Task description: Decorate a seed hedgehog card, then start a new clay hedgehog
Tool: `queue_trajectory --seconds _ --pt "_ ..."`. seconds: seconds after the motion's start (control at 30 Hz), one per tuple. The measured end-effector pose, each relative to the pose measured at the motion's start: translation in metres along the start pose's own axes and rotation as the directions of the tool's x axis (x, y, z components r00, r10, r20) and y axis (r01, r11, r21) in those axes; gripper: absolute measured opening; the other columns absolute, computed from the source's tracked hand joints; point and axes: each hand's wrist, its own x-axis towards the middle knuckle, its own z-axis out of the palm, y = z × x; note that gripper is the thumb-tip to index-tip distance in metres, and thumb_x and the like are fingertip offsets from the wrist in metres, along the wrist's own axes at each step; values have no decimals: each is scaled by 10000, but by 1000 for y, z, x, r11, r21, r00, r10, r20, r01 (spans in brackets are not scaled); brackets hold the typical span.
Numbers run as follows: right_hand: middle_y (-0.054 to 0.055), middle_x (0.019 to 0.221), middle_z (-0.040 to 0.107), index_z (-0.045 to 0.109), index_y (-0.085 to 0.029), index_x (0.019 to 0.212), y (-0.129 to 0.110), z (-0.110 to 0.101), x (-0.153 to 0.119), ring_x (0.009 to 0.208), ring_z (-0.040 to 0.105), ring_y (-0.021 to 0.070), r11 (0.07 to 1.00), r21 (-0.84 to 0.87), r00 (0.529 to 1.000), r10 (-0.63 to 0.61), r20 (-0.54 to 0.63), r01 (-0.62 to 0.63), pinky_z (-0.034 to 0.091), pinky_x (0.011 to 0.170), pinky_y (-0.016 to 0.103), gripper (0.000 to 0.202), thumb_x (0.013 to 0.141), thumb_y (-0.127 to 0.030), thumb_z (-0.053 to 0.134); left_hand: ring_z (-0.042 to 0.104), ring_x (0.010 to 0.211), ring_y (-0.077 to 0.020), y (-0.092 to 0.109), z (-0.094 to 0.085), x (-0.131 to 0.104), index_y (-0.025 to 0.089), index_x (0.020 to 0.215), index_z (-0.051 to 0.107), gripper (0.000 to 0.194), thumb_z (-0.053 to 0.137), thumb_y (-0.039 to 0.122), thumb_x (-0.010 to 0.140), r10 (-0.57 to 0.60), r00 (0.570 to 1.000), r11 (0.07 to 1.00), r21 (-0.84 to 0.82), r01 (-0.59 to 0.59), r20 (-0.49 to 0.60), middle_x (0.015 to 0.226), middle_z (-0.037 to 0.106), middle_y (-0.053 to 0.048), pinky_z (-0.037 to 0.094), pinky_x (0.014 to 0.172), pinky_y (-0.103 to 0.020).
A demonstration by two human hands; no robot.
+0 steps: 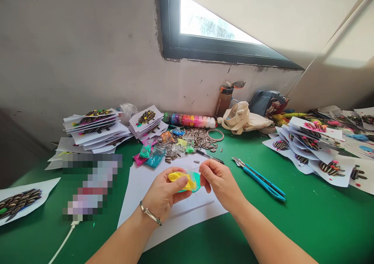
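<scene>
My left hand [163, 192], with a silver bangle at its wrist, holds a clear packet of yellow clay [183, 179] between thumb and fingers. A round green piece [195, 183] shows just behind the packet. At the packet's right side, my right hand [217, 181] is closed in a pinch; whatever lies between its fingertips is too small to make out. Both hands are above white paper sheets [140, 190] on the green table [315, 225].
Clay packets [154, 158], sunflower seeds [201, 137] and a black pen [210, 156] lie beyond the hands. A blue cutter [263, 182] is at right. Seed-covered paper stacks [99, 133] stand at both sides. A bottle [223, 102] is near the wall.
</scene>
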Motion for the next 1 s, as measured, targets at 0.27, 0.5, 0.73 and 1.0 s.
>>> queue_trajectory --seconds 0.27,0.5,0.73,1.0 --pt "13 736 663 594 -178 879 11 -3 5 611 591 121 965 224 991 130 34 -134 466 654 270 253 815 -418 645 672 720 -165 8 -11 11 156 888 605 450 888 281 560 92 986 996 2 -93 -137 805 678 -36 602 630 -287" --pt "58 795 691 639 -159 874 10 -1 7 655 642 172 954 190 973 227 41 -230 494 679 312 355 749 -488 690 676 779 -169 18 -31 23 148 893 606 254 775 240 728 237 919 971 42 -236 -314 841 663 -55 601 673 -286" --pt "-56 450 416 631 -164 692 6 -5 5 428 336 75 986 23 986 165 5 -166 242 439 233 379 794 -529 615 675 853 -143 28 -46 32 174 977 560 251 697 142 770 318 864 945 53 -324 -389 932 657 -55 565 794 -260" --pt "78 861 689 644 -154 965 5 -7 9 699 606 152 907 334 965 225 134 -257 466 743 325 396 745 -477 704 665 919 -174 19 -58 50 183 1074 548 348 677 178 750 421 818 900 294 -322 -392 999 635 -64 548 841 -312"
